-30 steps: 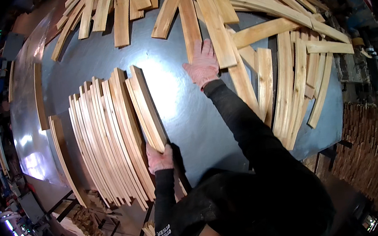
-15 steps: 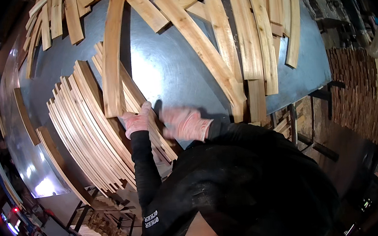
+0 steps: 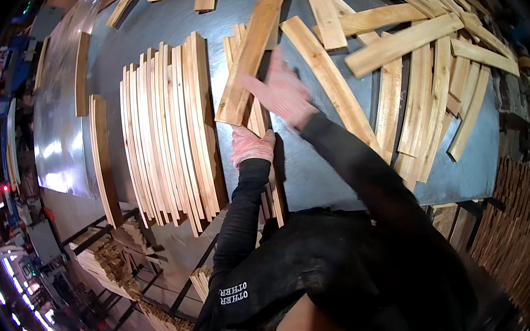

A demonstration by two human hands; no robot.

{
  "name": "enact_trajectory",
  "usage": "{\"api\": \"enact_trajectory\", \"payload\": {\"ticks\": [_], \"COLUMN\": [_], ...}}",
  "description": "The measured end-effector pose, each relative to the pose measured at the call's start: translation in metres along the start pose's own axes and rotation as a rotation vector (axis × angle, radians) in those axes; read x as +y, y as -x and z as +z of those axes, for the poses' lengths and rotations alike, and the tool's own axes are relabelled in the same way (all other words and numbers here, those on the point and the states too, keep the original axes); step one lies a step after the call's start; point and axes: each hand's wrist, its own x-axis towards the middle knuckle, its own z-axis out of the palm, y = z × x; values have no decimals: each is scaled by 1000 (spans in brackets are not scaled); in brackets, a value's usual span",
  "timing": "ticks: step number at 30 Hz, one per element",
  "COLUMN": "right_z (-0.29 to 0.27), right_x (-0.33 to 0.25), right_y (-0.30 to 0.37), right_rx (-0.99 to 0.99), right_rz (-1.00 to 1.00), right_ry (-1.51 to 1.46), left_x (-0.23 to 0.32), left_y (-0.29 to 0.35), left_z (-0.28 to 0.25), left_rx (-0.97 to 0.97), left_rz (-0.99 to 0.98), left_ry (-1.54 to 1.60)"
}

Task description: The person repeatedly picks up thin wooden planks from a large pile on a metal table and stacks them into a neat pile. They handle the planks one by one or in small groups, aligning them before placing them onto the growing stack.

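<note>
Left hand (image 3: 252,144), in a pink glove, is at the near end of a long plank (image 3: 254,53). Fingers partly hidden under the wood, so can't tell if it grips the plank, the strips under it, or both. Plank slants, far end to the right, and crosses over narrow strips (image 3: 275,197) that run near to far; they show past it on both the far and near sides.

Right hand (image 3: 284,92), also gloved, is spread wide, thumb out to the left, blurred. It's just right of the plank; contact unclear. Nothing visible in its grasp.

Left of the left hand: a tight row of slats (image 3: 168,137) side by side on the metal desk (image 3: 325,185), a gap between it and the strips. Further left, a lone slat (image 3: 103,163), with a second one (image 3: 80,75) beyond it.

Right of the right hand: a single board (image 3: 330,78) lies at a slant. Past that, loose boards (image 3: 422,97) overlap at mixed angles. Off the desk, near right: a large wood stack (image 3: 510,224).
</note>
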Motion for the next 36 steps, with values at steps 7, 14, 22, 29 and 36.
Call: {"api": "enact_trajectory", "payload": {"ticks": [7, 14, 22, 29, 36], "right_z": [32, 49, 29, 44, -2], "right_x": [49, 102, 36, -4, 40], "right_y": [-92, 65, -51, -213, -112], "right_rx": [-80, -382, 218, 198, -160], "right_rz": [-94, -281, -186, 340, 77], "right_ry": [-272, 402, 459, 105, 70], "left_x": [-24, -58, -40, -46, -55], "left_y": [-6, -30, 0, -2, -8], "left_z": [5, -8, -15, -9, -4], "left_rx": [18, -41, 92, 106, 94], "left_rz": [124, 178, 163, 151, 163], "left_ry": [159, 150, 50, 77, 142]}}
